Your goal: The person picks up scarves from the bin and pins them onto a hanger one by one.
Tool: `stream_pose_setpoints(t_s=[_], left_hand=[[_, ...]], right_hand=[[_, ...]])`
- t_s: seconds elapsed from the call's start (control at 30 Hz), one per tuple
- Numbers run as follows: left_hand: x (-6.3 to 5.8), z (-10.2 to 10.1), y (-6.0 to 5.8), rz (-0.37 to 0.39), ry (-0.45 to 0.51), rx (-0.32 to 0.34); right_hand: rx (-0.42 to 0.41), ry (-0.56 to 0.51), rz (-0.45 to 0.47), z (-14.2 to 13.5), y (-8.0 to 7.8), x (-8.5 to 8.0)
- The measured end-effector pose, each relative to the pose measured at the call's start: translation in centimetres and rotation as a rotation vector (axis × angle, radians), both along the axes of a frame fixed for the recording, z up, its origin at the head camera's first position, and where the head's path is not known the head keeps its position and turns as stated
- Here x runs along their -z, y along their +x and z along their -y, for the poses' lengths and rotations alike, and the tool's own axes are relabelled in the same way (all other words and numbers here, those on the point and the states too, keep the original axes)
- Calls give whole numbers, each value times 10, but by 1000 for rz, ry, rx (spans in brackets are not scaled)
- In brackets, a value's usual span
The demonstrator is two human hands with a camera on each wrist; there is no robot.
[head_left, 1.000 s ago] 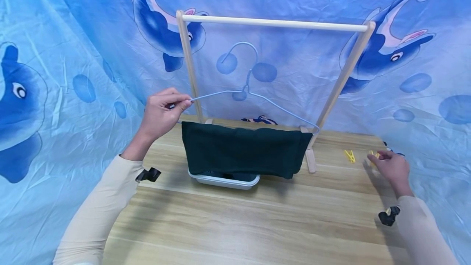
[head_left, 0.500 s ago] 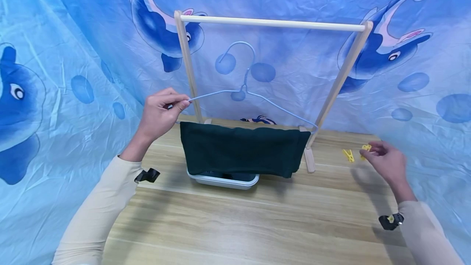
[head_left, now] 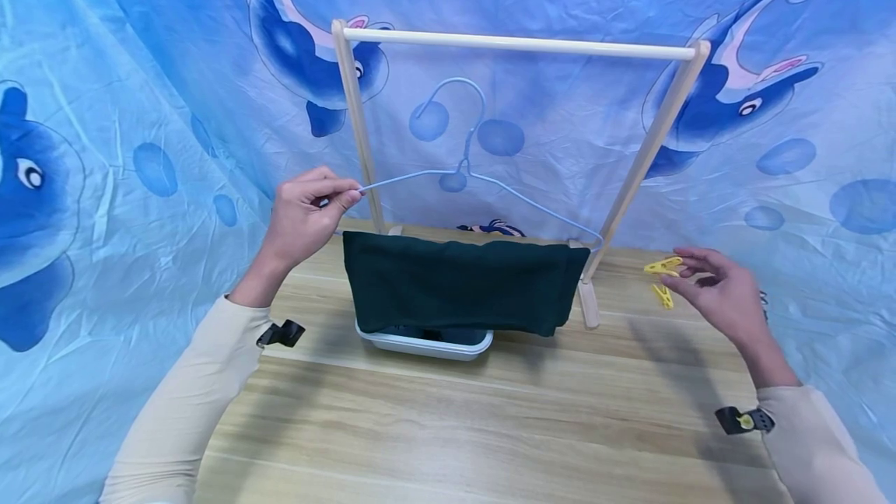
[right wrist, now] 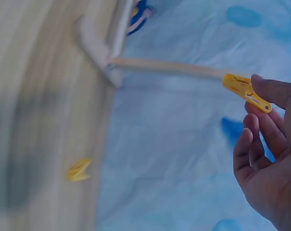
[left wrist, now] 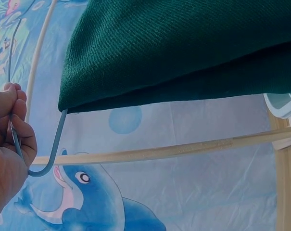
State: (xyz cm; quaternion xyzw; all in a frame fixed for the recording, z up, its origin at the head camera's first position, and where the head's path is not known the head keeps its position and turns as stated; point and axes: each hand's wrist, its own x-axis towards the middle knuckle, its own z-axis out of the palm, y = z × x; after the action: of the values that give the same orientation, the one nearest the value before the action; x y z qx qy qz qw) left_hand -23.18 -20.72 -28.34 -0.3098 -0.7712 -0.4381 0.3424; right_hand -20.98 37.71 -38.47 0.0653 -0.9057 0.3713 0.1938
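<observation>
R grip [head_left: 721, 298] sits higher & further L than 0.5 s ago over desk [head_left: 490, 426], thumb & fingers clamped on yellow peg [right wrist: 241, 89]. Wooden rack [head_left: 518, 43] stands beyond L grip [head_left: 308, 212]. Green cloth [head_left: 462, 284] hangs below-R of L grip, over blue hanger [left wrist: 58, 137] that L grip pinches. White tub [head_left: 427, 346] sits lower still. 2nd peg [head_left: 663, 297] on desk, just L of R grip.

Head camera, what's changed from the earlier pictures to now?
The right hand has lifted a yellow clothespin off the tabletop and carried it leftward, toward the rack. The left hand still pinches the hanger; the green cloth and other clothespin stayed put.
</observation>
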Motion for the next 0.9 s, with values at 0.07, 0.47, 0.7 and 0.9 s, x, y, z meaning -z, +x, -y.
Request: stream_pose_setpoints(t_s=[0.07,0.47,0.7,0.9], left_hand=[[0,0,0,0,0,-2],[2,-1,-2,12,-6,-19],[1,-1,-3,9,-4,-17],[1,-2,-3,7,0,-12]], right_hand=[[-8,3,-30,9,2,-10],[-112,-148,-230,57,9,-69],[-290,-201,-302,101,19,-100],[-455,-193,-320,138,23,-117]])
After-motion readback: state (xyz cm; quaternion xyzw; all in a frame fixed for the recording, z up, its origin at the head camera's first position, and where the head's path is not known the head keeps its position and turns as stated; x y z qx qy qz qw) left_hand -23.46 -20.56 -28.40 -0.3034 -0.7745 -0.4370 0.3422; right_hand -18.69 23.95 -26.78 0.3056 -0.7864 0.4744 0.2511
